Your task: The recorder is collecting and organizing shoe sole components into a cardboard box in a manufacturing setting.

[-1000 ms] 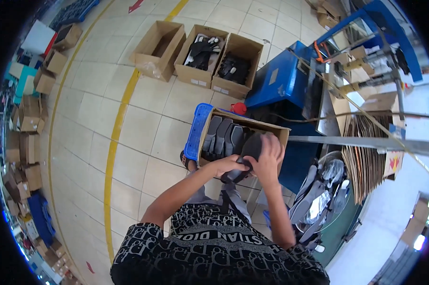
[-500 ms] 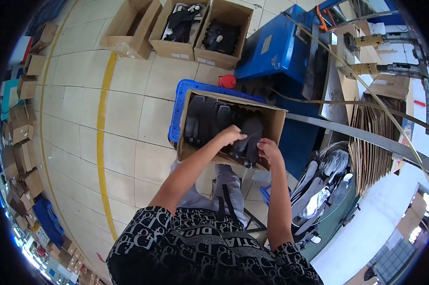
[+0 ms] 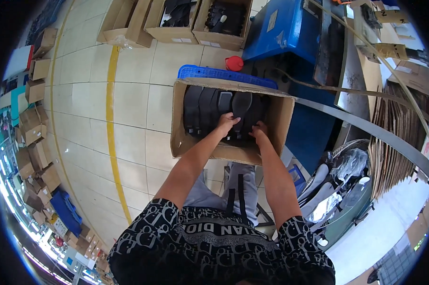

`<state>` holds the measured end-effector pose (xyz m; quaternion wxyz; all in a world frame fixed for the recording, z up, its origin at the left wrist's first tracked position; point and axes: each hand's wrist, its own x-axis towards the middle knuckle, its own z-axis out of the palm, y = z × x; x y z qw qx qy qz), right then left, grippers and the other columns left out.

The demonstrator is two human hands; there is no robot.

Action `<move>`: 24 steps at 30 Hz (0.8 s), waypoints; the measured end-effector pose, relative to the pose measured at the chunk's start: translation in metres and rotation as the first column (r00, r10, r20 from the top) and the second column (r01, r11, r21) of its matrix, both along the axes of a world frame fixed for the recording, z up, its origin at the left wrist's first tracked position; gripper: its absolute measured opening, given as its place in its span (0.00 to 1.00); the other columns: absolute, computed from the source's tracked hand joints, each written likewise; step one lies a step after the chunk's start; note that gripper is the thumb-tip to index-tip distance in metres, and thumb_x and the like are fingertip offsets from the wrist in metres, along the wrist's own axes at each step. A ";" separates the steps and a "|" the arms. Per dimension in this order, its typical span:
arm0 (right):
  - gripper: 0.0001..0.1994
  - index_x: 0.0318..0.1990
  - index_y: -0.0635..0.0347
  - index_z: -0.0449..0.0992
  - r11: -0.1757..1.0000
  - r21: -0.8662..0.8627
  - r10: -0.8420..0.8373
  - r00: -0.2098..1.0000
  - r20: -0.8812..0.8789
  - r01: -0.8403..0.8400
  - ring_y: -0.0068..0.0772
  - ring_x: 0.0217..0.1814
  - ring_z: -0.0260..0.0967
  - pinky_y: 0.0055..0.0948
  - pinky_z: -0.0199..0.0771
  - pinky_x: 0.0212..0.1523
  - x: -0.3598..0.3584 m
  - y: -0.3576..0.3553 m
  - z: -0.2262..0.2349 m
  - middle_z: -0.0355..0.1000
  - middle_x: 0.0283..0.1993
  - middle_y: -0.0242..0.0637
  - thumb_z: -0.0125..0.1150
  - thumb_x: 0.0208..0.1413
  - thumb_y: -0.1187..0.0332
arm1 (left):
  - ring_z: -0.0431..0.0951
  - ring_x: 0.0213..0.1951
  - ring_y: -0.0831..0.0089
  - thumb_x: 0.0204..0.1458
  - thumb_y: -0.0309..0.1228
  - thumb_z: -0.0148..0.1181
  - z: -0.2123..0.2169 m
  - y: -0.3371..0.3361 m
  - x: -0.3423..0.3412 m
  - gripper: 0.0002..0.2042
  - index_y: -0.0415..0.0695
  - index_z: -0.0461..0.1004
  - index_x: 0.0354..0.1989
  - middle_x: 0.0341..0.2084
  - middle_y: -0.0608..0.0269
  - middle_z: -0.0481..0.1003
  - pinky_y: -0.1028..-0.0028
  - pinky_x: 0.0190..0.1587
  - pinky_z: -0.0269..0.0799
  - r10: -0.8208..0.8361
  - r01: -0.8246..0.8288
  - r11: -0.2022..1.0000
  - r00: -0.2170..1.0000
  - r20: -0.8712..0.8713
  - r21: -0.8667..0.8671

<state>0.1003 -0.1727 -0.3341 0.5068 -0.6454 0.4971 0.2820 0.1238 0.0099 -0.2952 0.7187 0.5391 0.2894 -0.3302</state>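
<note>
Three open brown cartons (image 3: pixel 176 21) stood in a row on the tiled floor (image 3: pixel 129 109) at the top of the view, two of them holding dark pieces, with a yellow floor line (image 3: pixel 111 133) running down beside them; small brown boxes (image 3: pixel 34 85) were stacked along the left rim, and flat folded cardboard (image 3: pixel 399 133) leaned at the right. Nearer, a large open cardboard box (image 3: pixel 186 137) rested on a blue plastic crate (image 3: pixel 214 73), filled with black shoe soles (image 3: pixel 202 109) standing on edge in a tight row, matte and oval-ended. The left hand (image 3: pixel 226 124) was closed on one sole (image 3: pixel 240 107) inside the box, and the right hand (image 3: pixel 259 130) rested just beside it on the soles, its grip unclear. Compared with half a second before, the box sat closer to the middle of the view, and both hands had gone deeper into it.
</note>
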 end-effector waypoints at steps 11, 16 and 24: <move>0.24 0.59 0.60 0.67 0.987 -0.017 0.162 0.984 0.079 -0.161 0.45 0.43 0.74 0.39 0.85 0.35 0.002 0.013 -0.053 0.70 0.50 0.48 0.57 0.53 0.78 | 0.79 0.33 0.47 0.43 0.39 0.72 -0.045 0.020 0.009 0.17 0.35 0.78 0.28 0.28 0.43 0.78 0.58 0.37 0.73 -0.665 0.550 0.556 0.744 -0.064 0.624; 0.18 0.52 0.61 0.74 0.950 -0.031 0.312 0.945 0.094 -0.310 0.42 0.40 0.75 0.38 0.82 0.36 0.004 0.013 -0.061 0.74 0.42 0.48 0.62 0.52 0.71 | 0.79 0.39 0.45 0.42 0.41 0.71 -0.005 0.018 0.026 0.20 0.32 0.79 0.29 0.28 0.37 0.77 0.56 0.43 0.76 -0.736 0.548 0.349 0.663 -0.140 0.760; 0.15 0.35 0.66 0.78 0.740 -0.390 0.625 0.774 0.098 -0.548 0.60 0.45 0.74 0.50 0.75 0.46 0.017 0.043 0.061 0.75 0.41 0.57 0.60 0.55 0.60 | 0.79 0.46 0.50 0.55 0.41 0.59 0.089 0.076 0.012 0.21 0.34 0.75 0.46 0.41 0.42 0.78 0.63 0.48 0.73 -0.805 0.551 0.440 0.593 0.040 0.709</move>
